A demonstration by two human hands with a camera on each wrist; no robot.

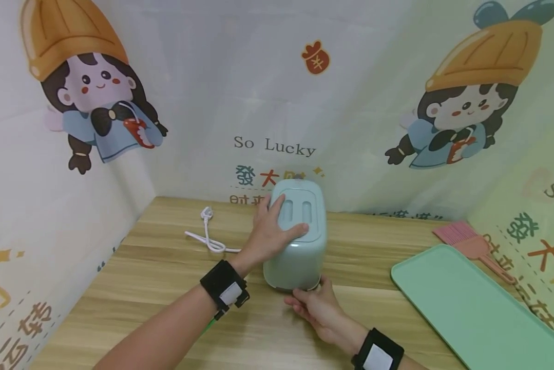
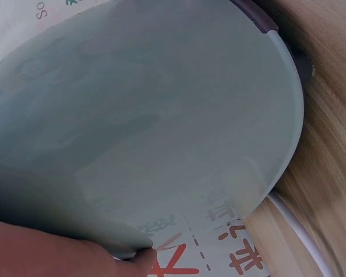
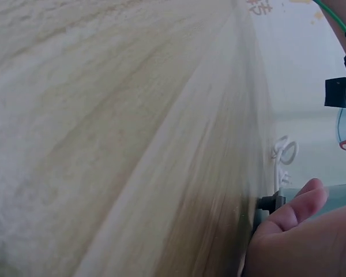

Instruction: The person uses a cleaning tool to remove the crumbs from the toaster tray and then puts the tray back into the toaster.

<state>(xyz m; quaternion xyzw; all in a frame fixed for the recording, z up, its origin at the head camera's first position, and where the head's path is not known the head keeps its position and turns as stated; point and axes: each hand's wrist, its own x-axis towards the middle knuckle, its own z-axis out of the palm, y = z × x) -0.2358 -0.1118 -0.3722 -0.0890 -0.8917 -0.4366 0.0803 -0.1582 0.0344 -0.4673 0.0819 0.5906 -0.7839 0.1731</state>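
A pale mint, glossy rounded appliance (image 1: 295, 264) stands on the wooden table, near the back wall. Two long recesses mark its top panel. My left hand (image 1: 269, 231) lies over its upper left edge, thumb across the top and fingers toward the side. In the left wrist view the appliance's smooth wall (image 2: 161, 115) fills the picture, with a dark brown strip (image 2: 256, 14) at its rim. At the front lower right corner, my right hand (image 1: 320, 311) holds the base with bent fingers. Beside those fingers in the right wrist view is a dark foot or knob (image 3: 271, 202).
A white power cord (image 1: 216, 246) with its plug lies left of the appliance. To the right are a green tray (image 1: 480, 303) and a pink brush (image 1: 475, 246) behind its edge. Printed cloth walls (image 1: 203, 103) enclose the back and sides of the table.
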